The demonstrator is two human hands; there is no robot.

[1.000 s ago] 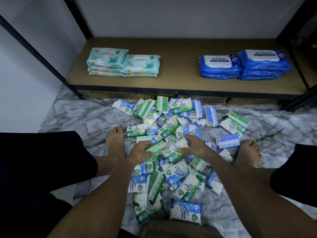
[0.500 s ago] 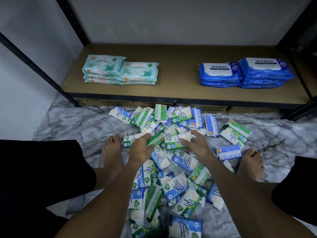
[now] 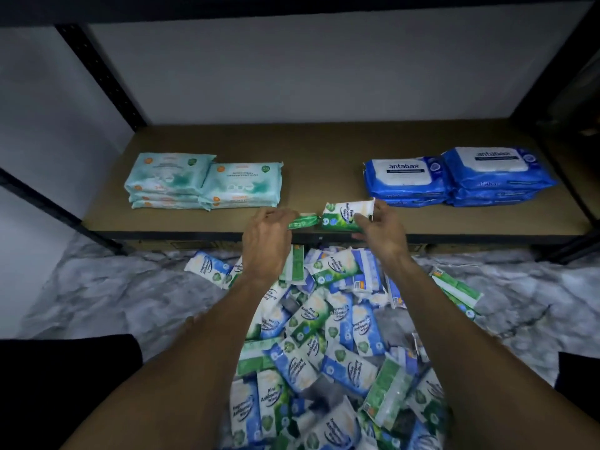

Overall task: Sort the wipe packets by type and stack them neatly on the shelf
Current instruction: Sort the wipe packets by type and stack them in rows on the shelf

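Pine packet (image 3: 347, 216) in R grip (image 3: 380, 230), shelf-edge

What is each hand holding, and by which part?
Left hand: small green wipe packet, by its left end. Right hand: green-and-white pine packet, by its right end.

green packets (image 3: 346, 215) held over shelf (image 3: 308, 177), mixed pile (image 3: 324, 345) on floor

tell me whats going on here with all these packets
A person is sorting wipe packets from a big pile on the floor onto a low shelf. The left hand holds a green packet and the right hand a green pine packet, both over the shelf's front edge. Teal packs are stacked on the shelf's left, blue packs on its right. Most small packets remain unsorted.
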